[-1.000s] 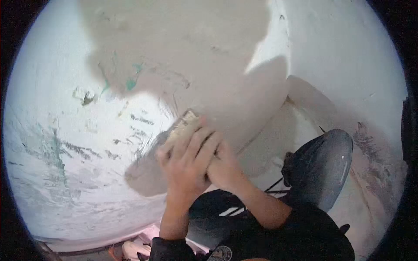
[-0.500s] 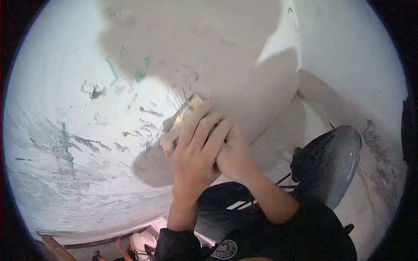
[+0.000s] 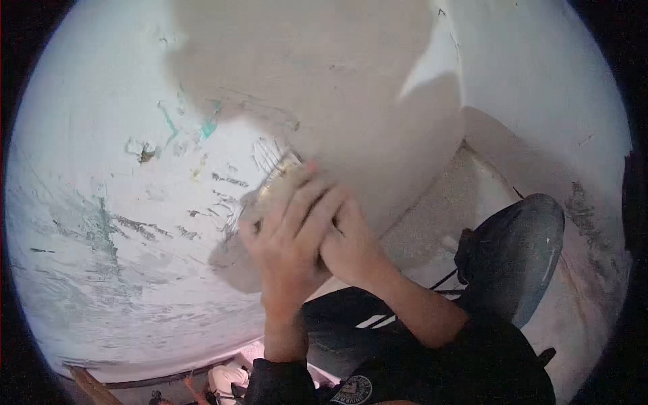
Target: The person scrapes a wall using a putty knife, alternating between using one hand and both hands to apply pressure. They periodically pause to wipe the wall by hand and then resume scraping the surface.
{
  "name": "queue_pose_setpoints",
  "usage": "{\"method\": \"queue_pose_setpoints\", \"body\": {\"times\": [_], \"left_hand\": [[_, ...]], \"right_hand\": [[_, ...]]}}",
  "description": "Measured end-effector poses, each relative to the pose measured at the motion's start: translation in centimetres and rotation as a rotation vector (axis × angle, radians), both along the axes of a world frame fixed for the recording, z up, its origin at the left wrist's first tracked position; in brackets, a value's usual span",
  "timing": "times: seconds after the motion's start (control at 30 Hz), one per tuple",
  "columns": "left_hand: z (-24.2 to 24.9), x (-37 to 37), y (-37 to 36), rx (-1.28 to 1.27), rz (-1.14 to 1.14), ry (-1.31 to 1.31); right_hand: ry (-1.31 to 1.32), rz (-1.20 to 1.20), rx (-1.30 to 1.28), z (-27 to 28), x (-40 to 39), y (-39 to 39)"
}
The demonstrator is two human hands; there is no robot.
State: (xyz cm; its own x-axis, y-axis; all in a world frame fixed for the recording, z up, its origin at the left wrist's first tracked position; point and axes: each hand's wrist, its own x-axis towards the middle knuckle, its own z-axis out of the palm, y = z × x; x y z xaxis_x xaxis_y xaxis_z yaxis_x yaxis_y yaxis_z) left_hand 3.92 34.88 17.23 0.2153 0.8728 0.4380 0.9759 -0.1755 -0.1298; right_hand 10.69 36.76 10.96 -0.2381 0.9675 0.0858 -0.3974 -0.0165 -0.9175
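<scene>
My left hand and my right hand are pressed together in the middle of the view, fingers wrapped round one tool. Of this scraper-like tool only a pale, stained end shows past my fingertips, against the wall; its handle is hidden under my hands. The white wall about it carries scratches, dark scuffs and a green mark. A shadow of my hands and head falls on the surface.
My bent knee in dark trousers is at the right, near the corner where surfaces meet. A wooden piece lies at the lower left. Beside it, partly cut off, are a pinkish-white object and other things too small to name.
Both hands, with the tool, have shifted slightly left. My left hand looks more blurred than before.
</scene>
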Motion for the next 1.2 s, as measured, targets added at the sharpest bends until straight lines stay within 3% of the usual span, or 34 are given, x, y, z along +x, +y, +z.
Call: {"method": "queue_pose_setpoints", "body": {"times": [0.1, 0.17, 0.3, 0.4, 0.47, 0.57, 0.7, 0.77, 0.83, 0.97, 1.03, 1.07, 1.17, 1.2], "left_hand": [[1.5, -0.2, -0.5, -0.02, 0.048, 0.152], [0.6, 0.0, -1.3, -0.029, 0.058, 0.141], [-2.2, -1.0, -1.8, -0.063, 0.017, 0.101], [-1.1, -1.0, -2.7, -0.177, 0.014, 0.144], [-0.9, -0.8, -2.6, -0.216, -0.025, 0.162], [-1.0, -1.3, -2.3, -0.211, -0.003, 0.192], [-1.6, -1.1, -2.2, -0.209, -0.008, 0.155], [-2.1, -1.5, -3.1, -0.191, 0.024, 0.191], [-1.9, -1.9, -2.7, -0.2, 0.014, 0.157], [-1.1, -0.4, -1.8, -0.183, 0.017, 0.203], [-2.7, -1.1, -3.3, -0.203, 0.051, 0.184], [-2.6, -1.3, -3.1, -0.198, 0.049, 0.194], [-1.1, -1.2, -1.8, -0.246, 0.032, 0.165], [-1.1, -1.0, -1.8, -0.206, 0.004, 0.23]], "right_hand": [[0.074, 0.1, -0.07, 1.6, 0.5, 0.7], [0.162, 0.067, -0.039, -1.3, -1.2, -0.4], [0.074, 0.182, -0.124, -3.5, -0.7, -1.6], [-0.081, 0.369, -0.207, -4.6, -1.2, -3.4], [0.178, 0.38, -0.272, -4.4, -1.0, -3.2], [0.209, 0.243, -0.267, -4.3, -2.2, -3.2], [0.299, 0.289, -0.349, -3.7, -1.2, -2.5], [0.161, 0.214, -0.238, -4.1, -1.6, -3.4], [0.235, 0.105, -0.214, -4.7, -3.3, -3.5], [0.339, 0.375, -0.291, -3.0, -0.6, -2.0], [0.219, 0.166, -0.346, -3.7, -1.3, -3.5], [0.279, 0.089, -0.216, -3.8, -2.3, -3.2], [0.408, 0.048, -0.188, -3.7, -2.8, -2.6], [0.425, 0.326, -0.356, -4.3, -2.2, -2.9]]}}
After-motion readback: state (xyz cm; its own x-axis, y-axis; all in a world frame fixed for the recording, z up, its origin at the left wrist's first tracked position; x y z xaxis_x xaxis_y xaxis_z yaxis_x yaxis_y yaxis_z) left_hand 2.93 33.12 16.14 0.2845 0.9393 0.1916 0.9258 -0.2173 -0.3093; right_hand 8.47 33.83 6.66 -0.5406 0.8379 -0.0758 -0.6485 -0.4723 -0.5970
